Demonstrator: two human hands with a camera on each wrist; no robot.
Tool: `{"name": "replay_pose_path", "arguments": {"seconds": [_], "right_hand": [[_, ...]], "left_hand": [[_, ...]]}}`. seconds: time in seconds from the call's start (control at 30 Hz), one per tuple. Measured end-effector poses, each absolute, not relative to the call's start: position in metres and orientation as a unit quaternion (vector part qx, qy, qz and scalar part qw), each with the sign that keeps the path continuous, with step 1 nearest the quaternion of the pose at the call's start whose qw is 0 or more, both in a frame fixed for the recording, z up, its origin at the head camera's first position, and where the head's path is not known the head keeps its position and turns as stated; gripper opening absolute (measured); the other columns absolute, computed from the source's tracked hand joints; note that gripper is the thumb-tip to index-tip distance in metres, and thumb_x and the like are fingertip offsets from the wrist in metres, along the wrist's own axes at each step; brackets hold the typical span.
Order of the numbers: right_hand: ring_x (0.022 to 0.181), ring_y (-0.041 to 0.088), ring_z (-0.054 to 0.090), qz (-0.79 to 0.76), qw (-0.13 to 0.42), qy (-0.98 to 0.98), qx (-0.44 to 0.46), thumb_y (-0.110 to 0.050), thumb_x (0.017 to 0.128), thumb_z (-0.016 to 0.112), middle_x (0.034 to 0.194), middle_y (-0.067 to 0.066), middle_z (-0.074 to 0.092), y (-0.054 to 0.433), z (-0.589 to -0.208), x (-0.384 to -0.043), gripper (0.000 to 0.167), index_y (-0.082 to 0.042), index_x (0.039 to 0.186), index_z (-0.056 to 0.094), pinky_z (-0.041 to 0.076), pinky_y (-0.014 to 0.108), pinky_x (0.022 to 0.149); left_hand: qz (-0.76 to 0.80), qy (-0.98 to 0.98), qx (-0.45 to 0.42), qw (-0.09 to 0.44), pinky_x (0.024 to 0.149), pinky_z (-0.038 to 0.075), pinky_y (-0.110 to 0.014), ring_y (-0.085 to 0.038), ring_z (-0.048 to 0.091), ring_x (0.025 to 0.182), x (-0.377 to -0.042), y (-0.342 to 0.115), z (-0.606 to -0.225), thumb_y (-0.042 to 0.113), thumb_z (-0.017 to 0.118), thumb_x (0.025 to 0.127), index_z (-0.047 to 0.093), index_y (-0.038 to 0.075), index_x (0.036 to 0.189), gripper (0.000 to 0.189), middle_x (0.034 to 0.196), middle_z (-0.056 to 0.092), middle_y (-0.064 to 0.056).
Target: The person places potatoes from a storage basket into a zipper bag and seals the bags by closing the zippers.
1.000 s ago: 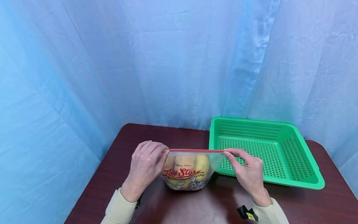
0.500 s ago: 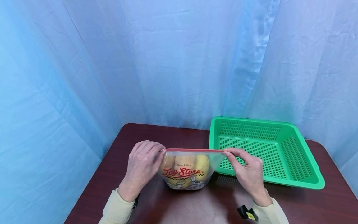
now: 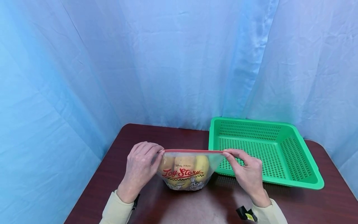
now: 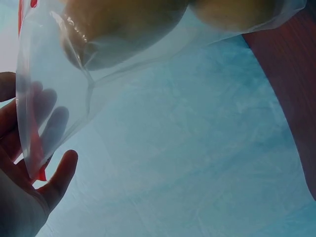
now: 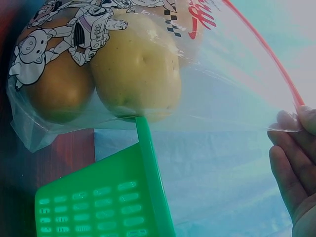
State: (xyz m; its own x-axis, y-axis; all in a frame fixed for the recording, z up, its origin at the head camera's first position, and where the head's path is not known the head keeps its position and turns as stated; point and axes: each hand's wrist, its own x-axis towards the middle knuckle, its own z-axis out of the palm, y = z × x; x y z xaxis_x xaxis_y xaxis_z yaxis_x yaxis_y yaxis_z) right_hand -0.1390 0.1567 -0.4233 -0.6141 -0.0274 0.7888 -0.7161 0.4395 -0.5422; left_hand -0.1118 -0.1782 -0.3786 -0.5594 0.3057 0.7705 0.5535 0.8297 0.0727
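A clear zip bag [image 3: 181,180] with a red zip strip [image 3: 193,151] and red lettering stands on the table in the head view. Several potatoes are inside; one pale potato [image 5: 140,66] shows closely through the plastic in the right wrist view. My left hand [image 3: 141,168] pinches the left end of the strip between thumb and fingers. At the opposite end, my right hand [image 3: 246,172] pinches the right corner with thumb and forefinger. Between them the strip is drawn straight, and the bag's mouth looks flat. Whether the strip is fully sealed cannot be told.
A green perforated basket [image 3: 305,174] stands at the right on the dark red-brown table [image 3: 112,189], close behind my right hand. Light blue curtains [image 3: 179,62] hang behind and beside the table.
My left hand has slid a little to the left along the red strip, baring more of its left end. The right hand keeps its pinch, almost still. Basket and potatoes stay put.
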Motion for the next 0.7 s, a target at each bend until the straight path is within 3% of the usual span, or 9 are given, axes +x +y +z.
{"name": "replay_pose_path", "arguments": {"seconds": [0.4, 0.7], "right_hand": [[0.089, -0.006, 0.070, 0.485, 0.366, -0.757, 0.239, 0.017, 0.071, 0.082, 0.088, 0.013, 0.078, 0.1558, -0.4222, -0.1357, 0.033, -0.004, 0.097, 0.080, 0.051, 0.008, 0.072], [0.088, -0.006, 0.070, 0.489, 0.370, -0.753, 0.237, 0.017, 0.071, 0.083, 0.087, 0.013, 0.078, 0.1548, -0.4203, -0.1362, 0.033, -0.004, 0.096, 0.080, 0.051, 0.008, 0.072]], "left_hand": [[-0.156, -0.871, -0.239, 0.401, 0.097, 0.053, -0.047, -0.026, 0.068, 0.092, -0.1095, -0.1835, -0.3810, 0.025, 0.067, 0.101, 0.076, 0.009, 0.098, 0.019, 0.095, 0.074, -0.004], [-0.156, -0.878, -0.232, 0.387, 0.097, 0.053, -0.047, -0.026, 0.068, 0.093, -0.1073, -0.1882, -0.3758, 0.019, 0.077, 0.094, 0.077, 0.008, 0.100, 0.013, 0.095, 0.074, -0.005]]}}
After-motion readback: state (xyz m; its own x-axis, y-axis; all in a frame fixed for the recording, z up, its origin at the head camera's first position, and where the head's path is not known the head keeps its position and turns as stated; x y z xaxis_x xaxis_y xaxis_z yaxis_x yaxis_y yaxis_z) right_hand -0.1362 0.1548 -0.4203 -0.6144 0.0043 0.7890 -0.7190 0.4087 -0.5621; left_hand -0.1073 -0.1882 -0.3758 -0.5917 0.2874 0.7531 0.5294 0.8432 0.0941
